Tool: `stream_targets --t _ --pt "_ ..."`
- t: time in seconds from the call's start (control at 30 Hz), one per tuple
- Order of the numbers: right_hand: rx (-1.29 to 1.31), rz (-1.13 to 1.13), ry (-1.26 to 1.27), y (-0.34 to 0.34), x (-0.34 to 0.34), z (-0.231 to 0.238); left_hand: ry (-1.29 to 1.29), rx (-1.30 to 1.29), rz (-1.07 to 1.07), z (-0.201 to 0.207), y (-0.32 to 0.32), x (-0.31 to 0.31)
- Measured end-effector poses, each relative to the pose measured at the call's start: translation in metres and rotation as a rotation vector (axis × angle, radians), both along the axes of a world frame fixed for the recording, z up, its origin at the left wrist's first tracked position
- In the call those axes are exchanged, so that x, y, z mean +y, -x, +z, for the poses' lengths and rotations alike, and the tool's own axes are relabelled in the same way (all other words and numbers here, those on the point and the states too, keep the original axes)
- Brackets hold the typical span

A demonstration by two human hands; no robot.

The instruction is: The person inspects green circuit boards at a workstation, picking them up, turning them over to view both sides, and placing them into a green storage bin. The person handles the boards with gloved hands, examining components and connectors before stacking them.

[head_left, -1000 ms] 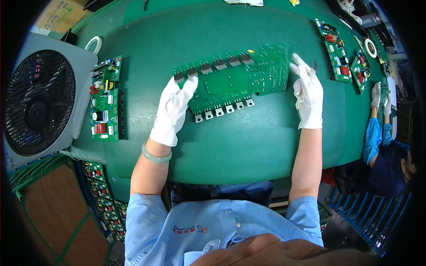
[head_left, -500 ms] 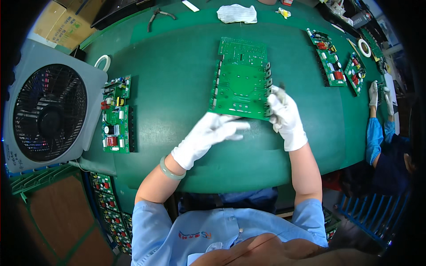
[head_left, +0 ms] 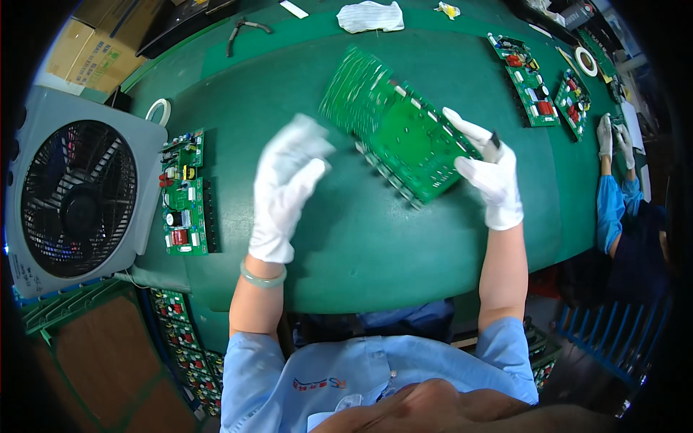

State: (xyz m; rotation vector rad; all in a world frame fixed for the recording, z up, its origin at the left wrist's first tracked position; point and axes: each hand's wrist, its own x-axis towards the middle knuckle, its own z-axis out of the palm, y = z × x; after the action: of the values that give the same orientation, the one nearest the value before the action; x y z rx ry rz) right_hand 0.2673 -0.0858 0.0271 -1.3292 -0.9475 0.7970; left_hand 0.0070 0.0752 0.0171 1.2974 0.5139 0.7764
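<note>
A green circuit board [head_left: 413, 133] is tilted above the green mat, its solder side facing up and its far end smeared by motion. Pale parts and dark pieces line its two long edges. My right hand [head_left: 494, 177], in a white glove, grips the board's near right corner between thumb and fingers. A small dark thing [head_left: 495, 140] shows at those fingers; I cannot make out what it is. My left hand [head_left: 285, 187], gloved too, is off the board to its left, thumb and fingers apart, fingertips blurred, holding nothing.
A populated board [head_left: 185, 195] lies at left beside a grey fan [head_left: 79, 195]. Two more boards, one being [head_left: 527, 79], lie at right near a tape roll [head_left: 586, 62]. Pliers [head_left: 245, 32] and a folded cloth [head_left: 370, 16] lie far back. A co-worker's gloved hands [head_left: 613, 137] are at far right.
The board has turned, its far end swinging left and its near end right. My left hand has moved from its near edge up and left, away from it. My right hand still holds it.
</note>
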Motion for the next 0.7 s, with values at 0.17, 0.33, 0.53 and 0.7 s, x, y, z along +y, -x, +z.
stream_targets --t 0.17,0.33,0.53,0.7 --pt "-0.076 0.273 -0.025 -0.006 -0.032 0.016 -0.080 0.159 -0.175 0.001 0.003 0.008" --pt "0.039 0.203 0.070 0.011 -0.086 0.025 -0.349 0.224 -0.525 0.007 0.010 -0.021" --pt "-0.355 -0.667 0.248 0.084 -0.168 0.030 -0.659 0.094 -0.430 0.007 0.019 -0.036" --pt "-0.885 -0.075 0.415 0.158 -0.177 0.012 -0.551 0.133 -0.584 0.016 0.023 -0.035"
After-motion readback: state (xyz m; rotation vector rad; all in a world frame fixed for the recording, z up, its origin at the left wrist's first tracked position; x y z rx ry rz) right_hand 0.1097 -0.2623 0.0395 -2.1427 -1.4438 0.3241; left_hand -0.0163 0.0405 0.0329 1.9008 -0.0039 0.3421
